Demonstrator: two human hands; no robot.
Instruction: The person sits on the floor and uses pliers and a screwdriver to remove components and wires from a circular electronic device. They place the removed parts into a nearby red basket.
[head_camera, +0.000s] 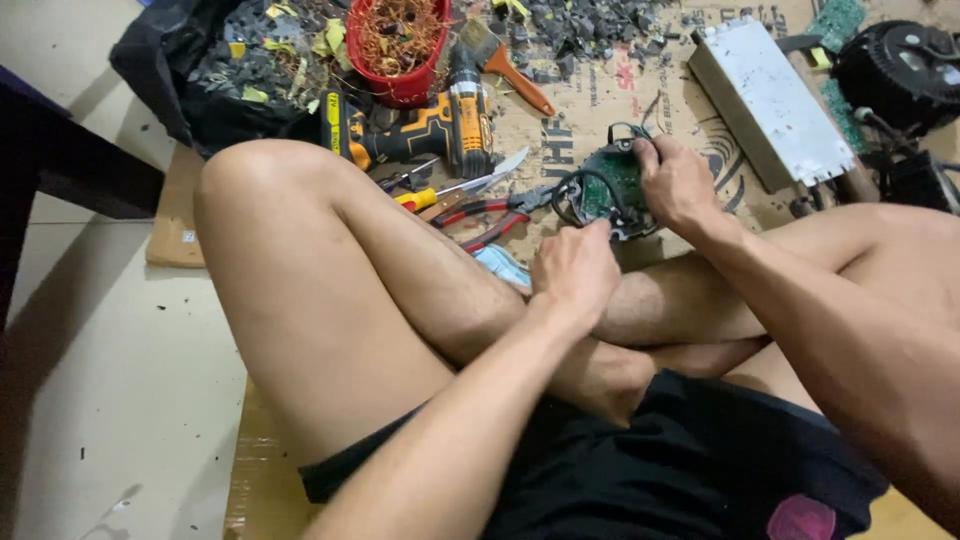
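I sit cross-legged on cardboard (560, 140) on the floor. My right hand (678, 184) grips the far right side of a round green circuit board (608, 185) with black wires looping off it. My left hand (573, 270) is closed at the board's near edge, fingers curled against it; whether it pinches a wire or a tool I cannot tell. The board rests just beyond my crossed shins.
Red-handled pliers (480, 215), a yellow-handled screwdriver (440, 193) and an orange-and-black cordless drill (420, 130) lie left of the board. A red basket of copper wire (398, 45), a grey metal box (768, 100), a dark round housing (900, 70) and scattered black scrap (580, 30) lie beyond.
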